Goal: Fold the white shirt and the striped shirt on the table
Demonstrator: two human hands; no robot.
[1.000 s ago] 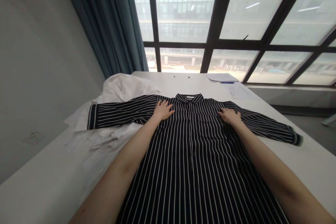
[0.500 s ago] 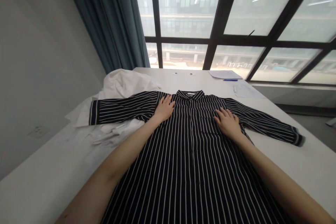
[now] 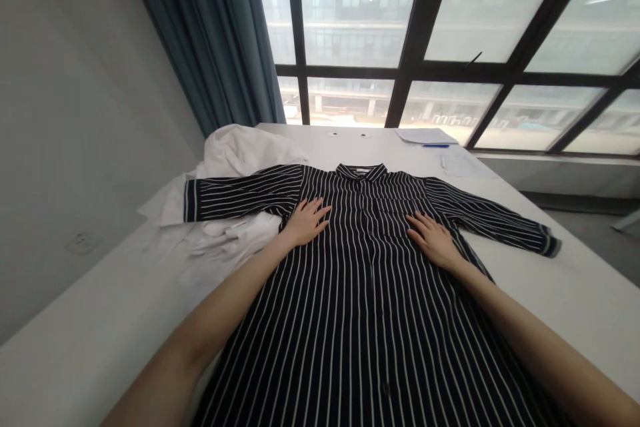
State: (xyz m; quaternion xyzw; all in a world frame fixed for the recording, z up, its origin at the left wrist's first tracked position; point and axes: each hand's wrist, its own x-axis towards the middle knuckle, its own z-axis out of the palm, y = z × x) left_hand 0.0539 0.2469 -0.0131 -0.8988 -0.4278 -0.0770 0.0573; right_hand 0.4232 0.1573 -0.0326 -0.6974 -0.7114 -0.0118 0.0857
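A black shirt with white stripes (image 3: 360, 293) lies spread front side up, its collar toward the window and both sleeves stretched out sideways. Flat on its left chest side rests my left hand (image 3: 304, 221), fingers spread. My right hand (image 3: 434, 240) lies on the right chest side, below the shoulder, also with fingers apart. Neither hand grips the cloth. The left sleeve partly covers a heap of white cloth (image 3: 250, 147). The shirt's lower hem runs out of view at the bottom.
The white table (image 3: 540, 293) carries some papers (image 3: 425, 136) and a blue pen (image 3: 436, 145) at its far right. Beyond it stand a dark-framed window (image 3: 350, 13) and a blue curtain (image 3: 215, 33). A grey wall (image 3: 75, 113) borders the left side.
Both hands have slid down the shirt toward me, the left one more. The right sleeve's cuff appears further in and higher in view, and the camera view has shifted slightly.
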